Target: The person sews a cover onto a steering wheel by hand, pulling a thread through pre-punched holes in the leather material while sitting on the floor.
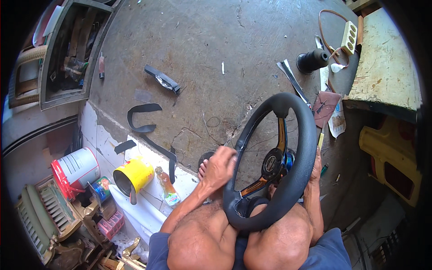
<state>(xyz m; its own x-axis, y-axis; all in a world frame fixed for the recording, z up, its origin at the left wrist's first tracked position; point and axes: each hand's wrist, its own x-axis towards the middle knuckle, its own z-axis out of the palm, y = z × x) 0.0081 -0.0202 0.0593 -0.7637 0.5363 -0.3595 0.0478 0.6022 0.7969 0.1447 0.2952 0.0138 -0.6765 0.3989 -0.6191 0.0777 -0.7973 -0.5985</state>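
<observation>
A black steering wheel (307,148) with bronze-coloured spokes and a dark hub leans upright against my knees. Pale stitching runs along the inner side of its rim at the left. My right hand (316,168) is closed round the rim's right side, most of its fingers hidden behind it. Close to the stitched left side is my left hand (219,167), its fingers curled together; what they pinch, if anything, is too small to make out. Thin dark thread (211,123) lies loosely on the floor beyond the wheel.
A black thread cone (310,62) and a socket strip (349,38) stand at the far right. Black strips (143,118) lie left, near a yellow can (135,174), a bottle (167,186) and a white-and-red bucket (78,170). A wooden block (384,58) stands right.
</observation>
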